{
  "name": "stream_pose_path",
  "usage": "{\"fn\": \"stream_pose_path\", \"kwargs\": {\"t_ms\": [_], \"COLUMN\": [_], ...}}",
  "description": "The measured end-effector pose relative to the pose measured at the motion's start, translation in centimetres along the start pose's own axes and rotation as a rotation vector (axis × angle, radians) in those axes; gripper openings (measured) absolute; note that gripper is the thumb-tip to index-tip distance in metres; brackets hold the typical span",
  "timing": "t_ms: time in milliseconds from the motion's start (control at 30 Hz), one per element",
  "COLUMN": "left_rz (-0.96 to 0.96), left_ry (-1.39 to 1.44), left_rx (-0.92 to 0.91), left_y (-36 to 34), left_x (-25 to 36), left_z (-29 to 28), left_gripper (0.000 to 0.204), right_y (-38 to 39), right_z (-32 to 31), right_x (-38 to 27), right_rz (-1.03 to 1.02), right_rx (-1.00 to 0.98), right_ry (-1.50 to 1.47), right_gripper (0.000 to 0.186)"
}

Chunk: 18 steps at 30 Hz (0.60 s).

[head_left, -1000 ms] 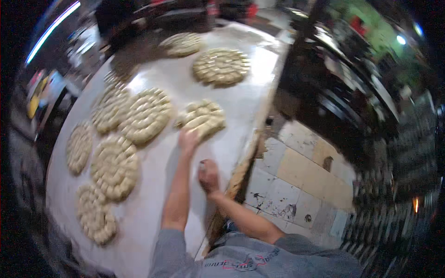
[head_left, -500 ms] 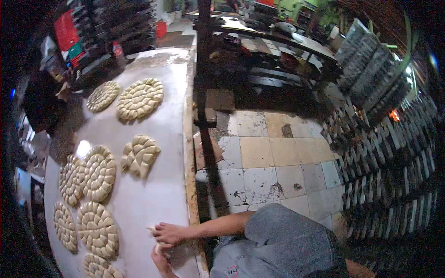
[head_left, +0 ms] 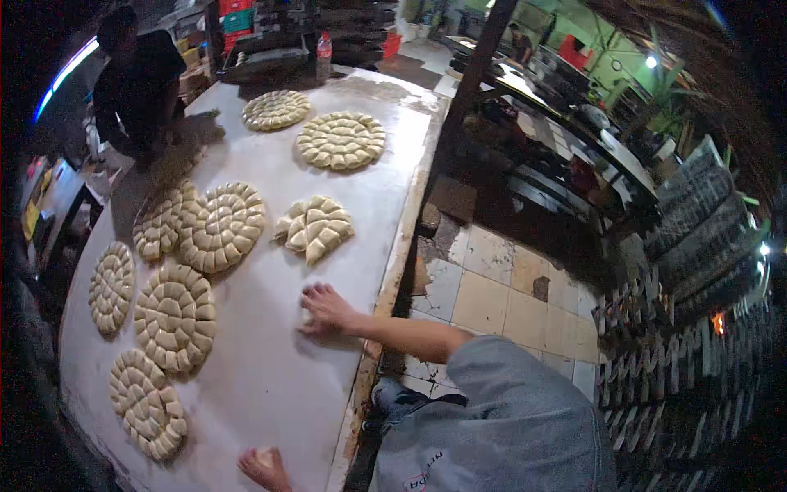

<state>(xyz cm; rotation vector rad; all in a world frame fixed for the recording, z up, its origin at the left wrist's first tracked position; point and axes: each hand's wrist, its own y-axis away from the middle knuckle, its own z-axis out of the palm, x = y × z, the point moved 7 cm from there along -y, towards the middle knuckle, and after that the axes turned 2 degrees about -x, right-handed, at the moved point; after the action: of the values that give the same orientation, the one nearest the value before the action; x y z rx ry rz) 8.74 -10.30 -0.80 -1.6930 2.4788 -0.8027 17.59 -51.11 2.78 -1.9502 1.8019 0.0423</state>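
My right hand (head_left: 326,312) rests palm down on the pale worktable (head_left: 270,377), near its right edge. Its fingers curve around a small pale bit of dough, mostly hidden beneath them. Lower down, at the bottom of the view, my left hand (head_left: 262,469) is closed; a pale patch shows at its fingers, too small to make out. Just beyond my right hand lies a fan-shaped heap of cut dough wedges (head_left: 318,228). To the left are scored dough rounds, among them one round (head_left: 175,318) and a lower one (head_left: 147,403).
More scored rounds (head_left: 340,139) lie at the table's far end, with a red-capped bottle (head_left: 324,56) behind. A person in dark clothes (head_left: 139,90) stands at the far left. Right of the table are a dark post (head_left: 471,90), tiled floor (head_left: 492,303) and stacked dark trays (head_left: 680,377).
My hands were close together over a small piece of dough; now they are wide apart, the right farther up the table and the left lower. The whole view has turned and shifted.
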Motion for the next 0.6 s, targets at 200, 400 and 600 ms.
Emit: {"fn": "stream_pose_path", "kwargs": {"t_ms": [200,400,600], "left_rz": [-0.772,-0.455,-0.982], "left_ry": [0.269,-0.120,0.105], "left_rx": [0.062,-0.015,0.056], "left_y": [-6.8,-0.5,-4.9], "left_x": [-1.9,10.9,4.1], "left_z": [7.7,-0.5,0.2], "left_gripper": [0.018,0.022,0.024], "right_y": [-4.3,4.2,-8.2], "right_z": [7.9,-0.1,7.9], "right_x": [-4.6,-2.4,4.0], "right_rz": [0.031,-0.470,-0.019], "right_rx": [0.023,-0.081,-0.184], "right_ry": [-0.172,-0.183,-0.101], "right_gripper": [0.021,0.022,0.020]}}
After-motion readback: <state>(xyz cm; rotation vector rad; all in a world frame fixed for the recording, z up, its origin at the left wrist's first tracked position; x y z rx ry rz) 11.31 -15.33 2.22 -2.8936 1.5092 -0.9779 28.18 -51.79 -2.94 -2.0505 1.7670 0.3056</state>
